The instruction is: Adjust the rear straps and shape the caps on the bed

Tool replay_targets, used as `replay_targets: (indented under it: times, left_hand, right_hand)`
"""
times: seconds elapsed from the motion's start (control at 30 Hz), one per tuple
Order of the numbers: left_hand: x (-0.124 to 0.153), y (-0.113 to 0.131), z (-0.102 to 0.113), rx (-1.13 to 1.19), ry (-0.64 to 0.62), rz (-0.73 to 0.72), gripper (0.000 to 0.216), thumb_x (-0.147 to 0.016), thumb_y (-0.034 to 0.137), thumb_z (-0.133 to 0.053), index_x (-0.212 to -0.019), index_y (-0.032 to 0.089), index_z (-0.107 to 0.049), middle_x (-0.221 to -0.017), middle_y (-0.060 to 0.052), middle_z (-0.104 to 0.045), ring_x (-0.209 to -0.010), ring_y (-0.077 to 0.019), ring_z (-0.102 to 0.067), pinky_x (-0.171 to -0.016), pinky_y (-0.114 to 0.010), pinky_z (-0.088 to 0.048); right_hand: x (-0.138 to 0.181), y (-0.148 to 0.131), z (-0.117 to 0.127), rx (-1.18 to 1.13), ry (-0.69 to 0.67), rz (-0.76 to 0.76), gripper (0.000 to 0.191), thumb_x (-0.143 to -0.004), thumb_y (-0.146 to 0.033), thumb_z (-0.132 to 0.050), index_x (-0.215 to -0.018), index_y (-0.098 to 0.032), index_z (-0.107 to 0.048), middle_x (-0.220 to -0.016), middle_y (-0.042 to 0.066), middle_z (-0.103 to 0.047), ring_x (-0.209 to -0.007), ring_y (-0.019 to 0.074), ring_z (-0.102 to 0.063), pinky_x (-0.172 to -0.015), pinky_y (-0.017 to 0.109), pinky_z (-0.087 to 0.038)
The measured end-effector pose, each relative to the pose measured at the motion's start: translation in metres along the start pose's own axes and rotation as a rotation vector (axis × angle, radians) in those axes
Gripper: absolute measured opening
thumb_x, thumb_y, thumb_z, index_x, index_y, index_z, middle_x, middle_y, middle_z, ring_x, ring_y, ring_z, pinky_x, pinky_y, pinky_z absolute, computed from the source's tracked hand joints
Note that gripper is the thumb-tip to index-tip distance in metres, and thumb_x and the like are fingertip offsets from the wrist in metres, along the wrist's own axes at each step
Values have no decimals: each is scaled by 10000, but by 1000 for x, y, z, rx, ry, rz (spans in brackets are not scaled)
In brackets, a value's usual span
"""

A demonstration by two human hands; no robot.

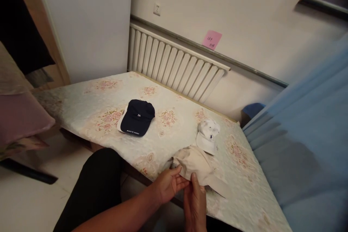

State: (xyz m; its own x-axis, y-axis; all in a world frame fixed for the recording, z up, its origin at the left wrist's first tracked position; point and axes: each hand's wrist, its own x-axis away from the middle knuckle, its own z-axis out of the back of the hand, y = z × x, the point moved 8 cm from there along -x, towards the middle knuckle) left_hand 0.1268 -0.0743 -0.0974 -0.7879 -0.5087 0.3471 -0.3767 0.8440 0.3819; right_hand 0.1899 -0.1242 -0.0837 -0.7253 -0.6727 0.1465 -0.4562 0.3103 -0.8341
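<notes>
A beige cap (195, 166) lies at the near edge of a mattress with a floral cover (163, 141). My left hand (166, 185) pinches the cap's back rim with thumb and fingers. My right hand (194, 200) grips the same cap just beside it, thumb up against the cloth. A white cap (208, 136) sits touching the beige one on its far side. Further left, apart from both hands, a navy cap (137, 117) with small white lettering rests on the cover.
A white radiator (174, 63) runs along the wall behind the mattress, with a pink sticky note (211, 39) above it. A blue curtain (307, 141) hangs on the right. Pillows (19, 116) are stacked at left. My dark-clad knee (95, 185) is below the mattress edge.
</notes>
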Motion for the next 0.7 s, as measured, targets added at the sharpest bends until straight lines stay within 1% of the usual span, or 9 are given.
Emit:
replay_targets:
  times: [0.07,0.13,0.23,0.33,0.4,0.5,0.6,0.7]
  left_hand:
    - [2,-1,4,-61,4,22,192,-849,291,-595,-913,112,-613,-859,-112,-690,-766,-178,-662,-744,-280,-494]
    - [4,0,9,-147,-17,21,229,-833,336,-613,-912,121,-599,-848,-107,-682,-736,-161,-652,-688,-253,-479]
    - [5,-1,22,-326,-47,2,252,-794,361,-641,-884,140,-561,-813,-78,-668,-680,-136,-628,-634,-235,-451]
    - [4,1,40,-596,16,-54,234,-760,355,-620,-792,156,-501,-722,-43,-645,-580,-129,-589,-559,-239,-419]
    - [6,8,45,-787,71,-144,171,-747,313,-563,-749,162,-483,-654,-15,-611,-504,-117,-537,-504,-237,-379]
    - [17,23,38,-996,100,-315,88,-743,248,-474,-717,166,-492,-610,18,-550,-472,-105,-473,-484,-239,-342]
    - [31,44,28,-1191,155,-534,106,-777,223,-445,-701,174,-502,-621,21,-512,-561,-121,-474,-551,-251,-350]
    - [42,63,27,-1378,247,-740,136,-824,204,-433,-712,179,-506,-688,3,-512,-671,-143,-482,-639,-270,-365]
  right_hand:
    - [-3,-7,1,5,13,24,539,-798,-358,-620,-1277,-138,-506,-1113,96,-673,-1020,214,-624,-994,398,-420]
    - [-5,-16,-1,-2,12,58,576,-802,-362,-614,-1321,-169,-458,-1139,87,-661,-997,204,-630,-959,384,-448]
    - [-9,-27,-3,-37,7,84,602,-819,-366,-595,-1362,-194,-400,-1164,88,-645,-981,195,-632,-881,362,-496]
    - [-12,-35,-3,-64,16,100,591,-822,-346,-600,-1360,-207,-401,-1176,87,-636,-959,183,-634,-810,330,-522]
    - [-12,-39,-3,-60,26,108,577,-816,-337,-611,-1347,-214,-421,-1183,83,-632,-950,177,-635,-800,322,-524]
    - [-13,-40,-3,-36,40,99,570,-812,-348,-615,-1335,-208,-438,-1166,88,-640,-950,183,-637,-816,340,-523]
    - [-14,-41,-3,-39,48,102,583,-804,-347,-623,-1335,-196,-437,-1168,101,-639,-969,196,-635,-823,356,-526]
    - [-16,-40,-5,-67,51,101,593,-803,-340,-625,-1342,-196,-425,-1187,104,-630,-992,194,-629,-839,356,-524]
